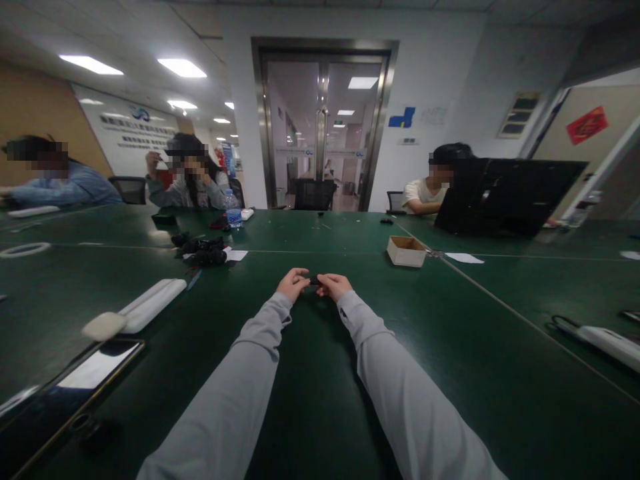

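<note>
Small black piece (315, 281) sat pinched between the fingertips of both hands, just above the dark green tabletop (450, 347) and straight ahead of the person. Left hand (293, 284) and right hand (334, 286) each closed on one end of it, with the arms stretched well forward. Tiny and dark as it was, it could, I judged, have slipped from so light a grip and been lost against the tabletop. A pile of black items (203, 252) lay to the left and a cardboard box (406, 251) to the right, both well apart from the hands
</note>
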The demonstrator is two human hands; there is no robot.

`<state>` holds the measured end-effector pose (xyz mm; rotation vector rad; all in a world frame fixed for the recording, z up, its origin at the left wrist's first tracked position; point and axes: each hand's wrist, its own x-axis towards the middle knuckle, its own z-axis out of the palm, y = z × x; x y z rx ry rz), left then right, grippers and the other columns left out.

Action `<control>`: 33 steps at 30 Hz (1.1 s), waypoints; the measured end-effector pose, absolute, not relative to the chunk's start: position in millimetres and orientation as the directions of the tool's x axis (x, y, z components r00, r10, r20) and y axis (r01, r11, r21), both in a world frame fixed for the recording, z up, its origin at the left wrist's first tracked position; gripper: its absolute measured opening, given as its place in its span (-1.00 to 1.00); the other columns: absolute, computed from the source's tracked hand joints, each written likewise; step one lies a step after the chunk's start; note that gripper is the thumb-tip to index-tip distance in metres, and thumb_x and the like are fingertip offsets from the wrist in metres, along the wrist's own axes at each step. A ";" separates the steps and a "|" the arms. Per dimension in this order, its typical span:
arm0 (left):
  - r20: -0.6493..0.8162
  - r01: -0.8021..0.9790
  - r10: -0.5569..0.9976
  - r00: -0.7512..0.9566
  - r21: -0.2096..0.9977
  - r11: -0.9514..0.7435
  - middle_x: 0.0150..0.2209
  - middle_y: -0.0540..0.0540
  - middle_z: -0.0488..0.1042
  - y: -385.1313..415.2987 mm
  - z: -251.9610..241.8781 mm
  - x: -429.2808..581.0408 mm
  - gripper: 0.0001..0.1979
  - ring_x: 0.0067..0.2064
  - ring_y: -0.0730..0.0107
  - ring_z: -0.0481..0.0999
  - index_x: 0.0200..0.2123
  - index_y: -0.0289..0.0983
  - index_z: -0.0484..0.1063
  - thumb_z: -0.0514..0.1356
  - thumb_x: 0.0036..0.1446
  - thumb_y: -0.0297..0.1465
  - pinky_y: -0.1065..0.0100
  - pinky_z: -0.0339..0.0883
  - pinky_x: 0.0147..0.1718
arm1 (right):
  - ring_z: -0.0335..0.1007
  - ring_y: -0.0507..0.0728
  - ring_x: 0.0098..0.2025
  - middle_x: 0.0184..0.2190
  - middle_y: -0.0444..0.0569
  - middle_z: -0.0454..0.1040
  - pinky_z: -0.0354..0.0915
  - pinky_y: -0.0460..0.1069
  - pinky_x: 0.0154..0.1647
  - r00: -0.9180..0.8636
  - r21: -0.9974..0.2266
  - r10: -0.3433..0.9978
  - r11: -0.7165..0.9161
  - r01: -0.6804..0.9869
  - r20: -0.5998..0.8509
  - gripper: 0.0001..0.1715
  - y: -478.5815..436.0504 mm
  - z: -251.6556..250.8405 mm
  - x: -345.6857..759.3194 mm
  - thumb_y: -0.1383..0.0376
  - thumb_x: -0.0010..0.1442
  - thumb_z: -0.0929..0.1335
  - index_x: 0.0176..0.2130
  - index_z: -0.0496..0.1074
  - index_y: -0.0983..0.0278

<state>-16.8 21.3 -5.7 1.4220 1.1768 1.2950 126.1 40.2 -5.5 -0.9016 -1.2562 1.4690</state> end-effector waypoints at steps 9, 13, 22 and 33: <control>0.194 0.104 0.981 0.018 0.975 -0.195 -0.69 0.06 0.31 19.6 -3.9 -15.6 -0.71 -0.69 0.61 0.22 -0.26 -0.33 0.32 0.10 -0.07 -0.30 0.53 0.07 -0.70 | 0.27 -0.03 -0.71 -0.78 -0.12 0.32 0.22 -0.16 -0.71 -0.281 -0.981 0.958 -0.007 -0.194 0.048 -0.78 38.3 -3.6 125.7 0.26 -0.14 0.39 -0.57 0.34 0.38; 0.192 0.108 0.981 0.018 0.975 -0.193 -0.69 0.05 0.32 18.9 -3.0 -15.6 -0.72 -0.70 0.62 0.21 -0.29 -0.34 0.34 0.07 -0.04 -0.28 0.54 0.06 -0.71 | 0.26 -0.03 -0.72 -0.77 -0.13 0.31 0.22 -0.16 -0.73 -0.263 -0.980 0.964 -0.009 -0.200 0.045 -0.79 39.0 -3.6 125.4 0.27 -0.11 0.37 -0.59 0.33 0.38; 0.195 0.126 0.981 0.014 0.973 -0.196 -0.69 0.04 0.32 20.6 -4.2 -15.9 -0.68 -0.71 0.64 0.20 -0.27 -0.35 0.34 0.04 -0.03 -0.25 0.56 0.04 -0.72 | 0.24 -0.05 -0.74 -0.79 -0.14 0.31 0.21 -0.17 -0.74 -0.255 -0.979 0.966 -0.016 -0.204 0.038 -0.80 40.0 -4.7 124.6 0.28 -0.10 0.37 -0.56 0.34 0.40; 0.212 0.137 0.975 0.066 0.966 -0.219 -0.68 0.06 0.31 20.1 -4.8 -16.0 -0.65 -0.69 0.63 0.21 -0.24 -0.36 0.32 0.08 -0.06 -0.24 0.55 0.04 -0.71 | 0.25 -0.04 -0.73 -0.78 -0.12 0.32 0.23 -0.15 -0.71 -0.272 -0.978 0.962 -0.036 -0.206 0.022 -0.82 41.6 -5.7 124.6 0.31 -0.07 0.35 -0.55 0.34 0.40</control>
